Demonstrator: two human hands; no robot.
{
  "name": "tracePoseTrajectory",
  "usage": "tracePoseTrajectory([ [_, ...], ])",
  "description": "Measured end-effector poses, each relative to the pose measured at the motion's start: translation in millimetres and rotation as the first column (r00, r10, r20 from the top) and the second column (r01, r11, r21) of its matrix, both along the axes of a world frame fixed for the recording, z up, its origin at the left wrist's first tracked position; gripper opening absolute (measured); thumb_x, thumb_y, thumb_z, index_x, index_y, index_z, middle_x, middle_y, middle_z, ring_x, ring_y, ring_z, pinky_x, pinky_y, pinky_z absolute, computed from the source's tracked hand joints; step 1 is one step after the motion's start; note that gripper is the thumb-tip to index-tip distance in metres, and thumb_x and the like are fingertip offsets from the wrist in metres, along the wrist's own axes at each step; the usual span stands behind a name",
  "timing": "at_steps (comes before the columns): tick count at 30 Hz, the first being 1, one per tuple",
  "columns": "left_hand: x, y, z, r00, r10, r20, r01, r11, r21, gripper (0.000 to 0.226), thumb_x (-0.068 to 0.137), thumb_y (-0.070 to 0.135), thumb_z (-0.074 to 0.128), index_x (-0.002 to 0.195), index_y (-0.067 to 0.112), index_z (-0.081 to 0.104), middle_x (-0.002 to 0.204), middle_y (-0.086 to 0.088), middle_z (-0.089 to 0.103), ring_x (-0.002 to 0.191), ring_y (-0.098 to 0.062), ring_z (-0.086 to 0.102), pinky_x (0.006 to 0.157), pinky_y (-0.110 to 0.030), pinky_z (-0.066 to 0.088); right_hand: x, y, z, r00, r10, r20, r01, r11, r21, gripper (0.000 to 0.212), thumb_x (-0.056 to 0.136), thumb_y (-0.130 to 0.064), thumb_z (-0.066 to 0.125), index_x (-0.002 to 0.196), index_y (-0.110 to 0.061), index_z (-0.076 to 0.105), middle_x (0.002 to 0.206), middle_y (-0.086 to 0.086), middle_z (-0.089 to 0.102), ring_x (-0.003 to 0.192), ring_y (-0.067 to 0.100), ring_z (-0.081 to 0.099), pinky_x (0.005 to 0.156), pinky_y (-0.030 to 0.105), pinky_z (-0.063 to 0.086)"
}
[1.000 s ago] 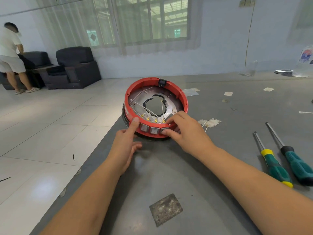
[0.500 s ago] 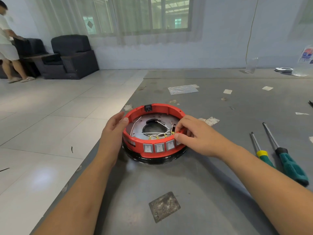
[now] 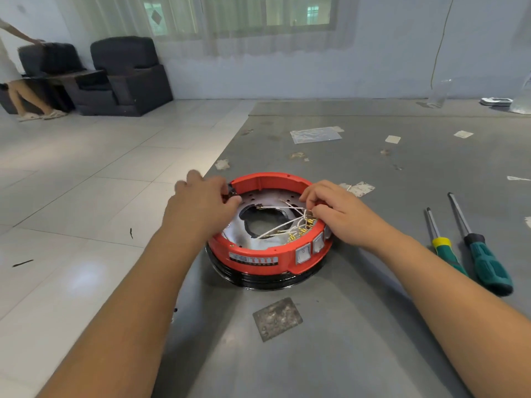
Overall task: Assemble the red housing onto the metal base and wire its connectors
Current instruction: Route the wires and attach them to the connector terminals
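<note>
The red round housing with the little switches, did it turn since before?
Yes. The red round housing has turned: its grey switches, which faced the person, now sit nearer the green-handled screwdrivers.

- Red housing (image 3: 258,254): one white-and-red label strip (image 3: 253,259) sat on its outer wall, just left of the rocker switches (image 3: 303,253). It carried a row of red bars over a dark line of print; characters were too small to read.
- Switch faces bore faint marks, illegible.
- No other readable text was found.
</note>
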State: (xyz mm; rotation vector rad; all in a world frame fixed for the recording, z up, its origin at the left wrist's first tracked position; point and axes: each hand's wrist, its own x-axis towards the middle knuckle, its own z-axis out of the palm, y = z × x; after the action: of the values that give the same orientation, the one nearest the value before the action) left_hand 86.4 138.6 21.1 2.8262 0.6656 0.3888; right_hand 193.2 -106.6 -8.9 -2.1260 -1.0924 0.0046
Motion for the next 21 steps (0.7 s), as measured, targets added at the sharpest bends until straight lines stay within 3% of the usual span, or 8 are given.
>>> tracePoseTrajectory([
  [2,-2,-16,7,0.98,-0.191,0.059,0.182,0.974,0.133,0.035,0.091,0.056,0.062,0.113,0.03,0.067,0.133,-0.008,0.046,0.126,-0.034,0.043,0.104,-0.047,0.045,0,1,1,1.0,0.017,-0.01,-0.017,1.0,-0.003,0.011,0.085,-0.008,0.049,0.084,-0.005,0.06,0.114,0.001,0.064,0.109,0.008,0.053,0.102,0.035,0.038],
  [4,-2,-31,15,0.885,-0.46,0.068,0.459,0.888,0.03,0.034,0.092,0.055,0.063,0.118,0.033,0.067,0.141,0.001,0.049,0.13,-0.022,0.044,0.11,-0.043,0.041,1,2,2,0.999,0.018,-0.034,-0.018,1.0,0.004,0.019,0.079,-0.014,0.046,0.084,-0.004,0.061,0.117,0.0,0.064,0.11,0.008,0.053,0.102,0.035,0.038],
  [6,1,-43,17,0.807,-0.587,-0.058,0.584,0.809,-0.063,0.043,0.096,0.054,0.061,0.134,0.035,0.061,0.142,0.009,0.056,0.129,-0.012,0.049,0.11,-0.04,0.043,2,2,3,0.996,0.01,-0.086,-0.009,1.0,0.02,0.015,0.079,-0.013,0.048,0.082,-0.009,0.062,0.117,0.0,0.065,0.113,0.013,0.055,0.103,0.039,0.041],
  [8,7,-49,15,0.783,-0.598,-0.168,0.594,0.8,-0.079,0.05,0.098,0.053,0.06,0.143,0.033,0.056,0.137,0.009,0.061,0.125,-0.011,0.055,0.103,-0.034,0.047,3,1,4,0.992,0.014,-0.128,-0.009,0.999,0.035,0.017,0.085,-0.002,0.053,0.08,-0.015,0.063,0.117,0.001,0.066,0.115,0.019,0.057,0.104,0.044,0.042],
  [10,12,-49,12,0.774,-0.603,-0.193,0.602,0.795,-0.075,0.041,0.1,0.048,0.061,0.136,0.029,0.062,0.116,0.01,0.068,0.105,-0.009,0.062,0.081,-0.024,0.048,3,0,4,0.99,0.017,-0.141,-0.013,0.999,0.03,0.022,0.086,0.006,0.055,0.082,-0.013,0.065,0.117,0.001,0.067,0.115,0.019,0.057,0.104,0.045,0.042],
  [12,18,-47,11,0.779,-0.609,-0.15,0.605,0.793,-0.076,0.027,0.102,0.036,0.061,0.126,0.027,0.067,0.101,0.013,0.064,0.092,-0.007,0.059,0.072,-0.023,0.043,4,0,5,0.996,0.01,-0.091,-0.012,1.0,-0.023,0.016,0.09,-0.004,0.055,0.087,-0.014,0.067,0.118,-0.004,0.067,0.116,0.016,0.053,0.107,0.043,0.037],
  [16,30,-42,11,0.783,-0.619,-0.064,0.62,0.785,-0.013,0.018,0.102,0.022,0.062,0.115,0.022,0.074,0.105,0.007,0.066,0.1,-0.014,0.058,0.086,-0.031,0.046,3,7,10,0.995,-0.1,0.008,0.1,0.99,-0.095,0.014,0.097,-0.028,0.058,0.095,-0.027,0.071,0.098,-0.016,0.067,0.112,0.018,0.038,0.106,0.043,0.034],
  [21,43,-41,7,0.829,-0.557,0.052,0.545,0.826,0.145,0.015,0.096,0.039,0.069,0.103,0.027,0.073,0.103,0.005,0.069,0.105,-0.021,0.057,0.088,-0.044,0.049,-1,14,11,0.991,-0.134,0.017,0.135,0.987,-0.088,0.012,0.095,-0.032,0.062,0.087,-0.027,0.07,0.074,-0.011,0.06,0.108,0.021,0.041,0.092,0.035,0.042],
])
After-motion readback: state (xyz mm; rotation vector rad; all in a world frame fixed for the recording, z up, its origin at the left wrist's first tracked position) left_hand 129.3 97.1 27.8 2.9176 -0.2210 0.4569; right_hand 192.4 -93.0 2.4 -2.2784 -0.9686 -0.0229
